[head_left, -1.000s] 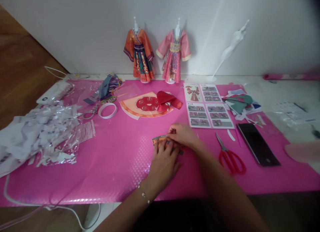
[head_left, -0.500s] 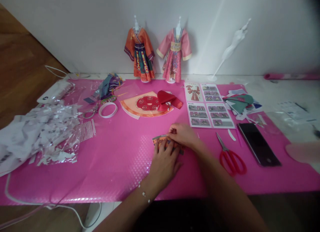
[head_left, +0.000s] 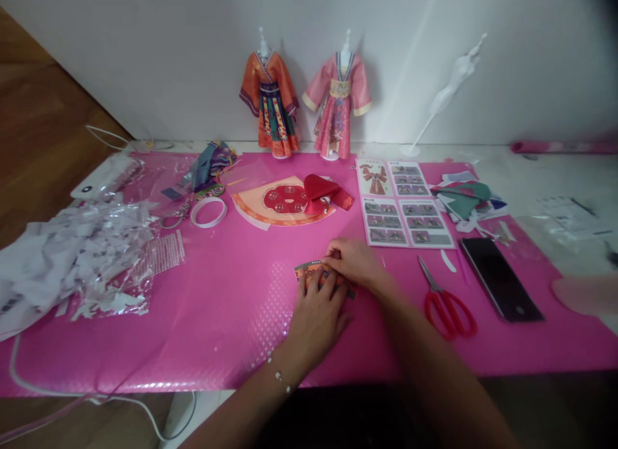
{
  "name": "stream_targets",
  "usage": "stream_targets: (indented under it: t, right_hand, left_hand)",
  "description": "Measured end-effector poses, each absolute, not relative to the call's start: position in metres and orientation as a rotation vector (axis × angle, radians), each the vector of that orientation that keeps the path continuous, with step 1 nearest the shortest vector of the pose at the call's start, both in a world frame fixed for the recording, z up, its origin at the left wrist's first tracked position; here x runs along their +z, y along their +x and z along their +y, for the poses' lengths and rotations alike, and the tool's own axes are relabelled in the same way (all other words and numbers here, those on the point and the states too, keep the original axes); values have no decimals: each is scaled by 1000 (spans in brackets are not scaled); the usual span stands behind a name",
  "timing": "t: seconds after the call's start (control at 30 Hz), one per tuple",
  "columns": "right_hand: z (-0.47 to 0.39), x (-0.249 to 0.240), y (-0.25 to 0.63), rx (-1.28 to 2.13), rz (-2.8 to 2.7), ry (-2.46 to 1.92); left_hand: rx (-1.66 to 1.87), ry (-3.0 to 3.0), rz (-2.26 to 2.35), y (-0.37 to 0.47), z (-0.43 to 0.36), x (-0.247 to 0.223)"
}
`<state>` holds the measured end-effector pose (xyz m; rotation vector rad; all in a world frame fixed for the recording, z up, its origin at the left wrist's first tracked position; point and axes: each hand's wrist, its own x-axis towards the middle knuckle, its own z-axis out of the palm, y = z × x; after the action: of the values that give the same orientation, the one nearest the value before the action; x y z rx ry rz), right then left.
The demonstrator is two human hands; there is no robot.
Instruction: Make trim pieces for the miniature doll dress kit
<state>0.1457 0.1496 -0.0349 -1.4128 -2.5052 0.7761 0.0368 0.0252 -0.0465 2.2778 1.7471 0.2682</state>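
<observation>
A small orange patterned piece (head_left: 309, 269) with a dark edge and a row of small white dots lies on the pink mat (head_left: 203, 307). My left hand (head_left: 318, 310) rests on it, palm down, with the fingers spread. At the piece's upper edge my right hand (head_left: 352, 259) is closed in a pinch beside the white dots. Whatever lies between those fingertips is too small to make out. Both hands cover much of the piece's right part.
Red-handled scissors (head_left: 449, 312) and a black phone (head_left: 502, 279) lie to the right. Behind are an instruction sheet (head_left: 405, 207), a fan-shaped piece (head_left: 251, 198), tape (head_left: 208, 212) and two dressed figures (head_left: 273, 107). Scraps in plastic (head_left: 111, 256) are at left.
</observation>
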Motion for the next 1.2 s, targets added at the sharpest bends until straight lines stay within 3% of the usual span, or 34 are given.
stream_targets:
  t: [0.3,1.2]
  right_hand:
    - [159,-34,158,856,-2480,-1354]
    - [155,-13,139,506,-2852,-1211]
  left_hand:
    - [261,2300,1762,37,26,-45]
    - [309,2296,1733,35,26,-46]
